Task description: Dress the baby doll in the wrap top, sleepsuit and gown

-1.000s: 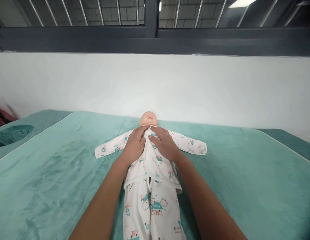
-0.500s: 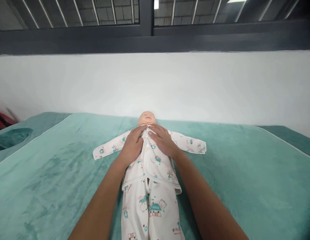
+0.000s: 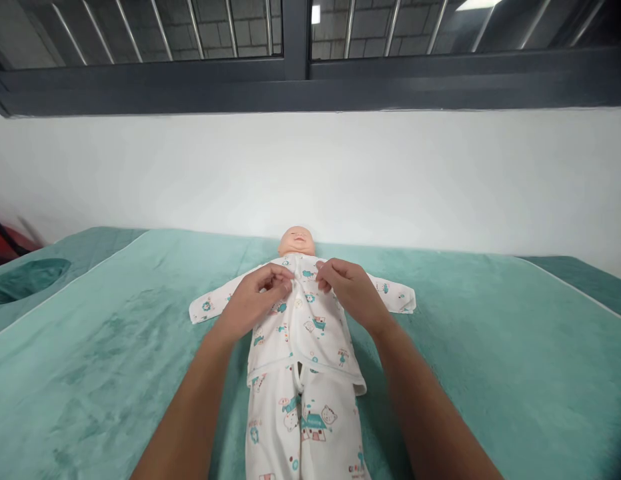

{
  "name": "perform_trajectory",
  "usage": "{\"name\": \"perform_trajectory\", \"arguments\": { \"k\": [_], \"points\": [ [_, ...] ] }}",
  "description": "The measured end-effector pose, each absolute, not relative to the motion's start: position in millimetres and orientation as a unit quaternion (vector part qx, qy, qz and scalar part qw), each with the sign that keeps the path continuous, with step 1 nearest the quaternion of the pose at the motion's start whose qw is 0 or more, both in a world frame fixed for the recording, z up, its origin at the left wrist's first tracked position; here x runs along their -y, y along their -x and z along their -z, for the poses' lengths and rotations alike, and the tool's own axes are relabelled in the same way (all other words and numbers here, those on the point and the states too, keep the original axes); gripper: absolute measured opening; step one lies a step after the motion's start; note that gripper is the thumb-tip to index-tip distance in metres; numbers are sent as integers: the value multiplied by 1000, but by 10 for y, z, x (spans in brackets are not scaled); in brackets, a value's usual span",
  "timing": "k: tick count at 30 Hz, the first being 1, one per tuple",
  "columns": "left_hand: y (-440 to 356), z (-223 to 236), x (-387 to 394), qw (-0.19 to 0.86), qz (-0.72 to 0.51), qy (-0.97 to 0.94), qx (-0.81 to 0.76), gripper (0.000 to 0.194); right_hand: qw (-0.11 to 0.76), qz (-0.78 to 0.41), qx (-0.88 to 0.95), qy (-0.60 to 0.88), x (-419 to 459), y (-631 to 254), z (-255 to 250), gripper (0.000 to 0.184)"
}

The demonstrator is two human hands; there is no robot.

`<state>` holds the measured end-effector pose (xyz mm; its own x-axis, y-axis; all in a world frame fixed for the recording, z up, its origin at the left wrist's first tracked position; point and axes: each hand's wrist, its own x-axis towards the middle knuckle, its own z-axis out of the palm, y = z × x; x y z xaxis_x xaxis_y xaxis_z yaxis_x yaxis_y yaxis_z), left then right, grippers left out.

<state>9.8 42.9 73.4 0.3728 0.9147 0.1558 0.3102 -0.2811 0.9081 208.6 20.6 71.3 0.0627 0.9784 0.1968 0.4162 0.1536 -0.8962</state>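
Observation:
A baby doll (image 3: 297,241) lies on its back with its head toward the wall. It wears a white printed baby jacket (image 3: 310,333) and matching trousers (image 3: 320,427), its sleeves spread to both sides. At the left of the jacket's front opening, my left hand (image 3: 263,293) is curled, thumb and fingertips close together. My right hand (image 3: 347,283) hovers over the other side of the chest with its fingers bent in a pinch. Whether cloth is between either hand's fingertips is hidden.
A green plush cover (image 3: 140,373) lies under the doll, with a dark oval hollow (image 3: 27,280) at left. Behind stand a white wall (image 3: 310,173) and a dark window frame (image 3: 190,87) with bars. A red item (image 3: 5,243) shows at the left edge.
Both hands lay flat on the jacket's chest near the neck. They have drawn apart and slightly down, and their fingers have curled. The doll stays in place.

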Motion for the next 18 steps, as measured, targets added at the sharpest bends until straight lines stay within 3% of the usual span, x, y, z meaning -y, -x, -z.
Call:
{"name": "perform_trajectory", "arguments": {
  "k": [5, 18],
  "points": [
    [-63, -796, -414, 438, -282, -750, -407, 31, 342, -329, 681, 557, -98, -2052, -772, 24],
    [-105, -815, -388, 453, -281, -732, -425, 30, 354, -375, 665, 540, -142, -1998, -724, 17]
  ]
}}
